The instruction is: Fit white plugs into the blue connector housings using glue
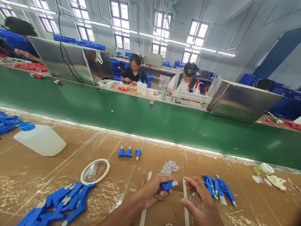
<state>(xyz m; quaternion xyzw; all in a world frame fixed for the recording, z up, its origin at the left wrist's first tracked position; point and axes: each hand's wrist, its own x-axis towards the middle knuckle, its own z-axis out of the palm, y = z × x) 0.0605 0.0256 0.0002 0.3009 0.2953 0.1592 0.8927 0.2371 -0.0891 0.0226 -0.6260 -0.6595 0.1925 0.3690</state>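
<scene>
My left hand [155, 190] is closed round a blue plastic part [167, 185] whose grey tip points right. Just to the right, my right hand [198, 199] has its thumb and fingers apart, with nothing visible between them. Beyond the hands lies a small heap of grey pellet-like pieces [169, 167]. A cluster of blue parts with grey ends [218, 187] rests right of my right hand. Three similar blue parts [128, 153] stand apart farther back, and a larger pile [61, 202] spreads at the front left.
A white bottle with a blue cap [41, 139] lies at the left. Near it is a roll of tape [107, 166]. A small tub [264, 169] sits at the right. A green conveyor belt [131, 116] runs across, and co-workers [135, 72] sit beyond it.
</scene>
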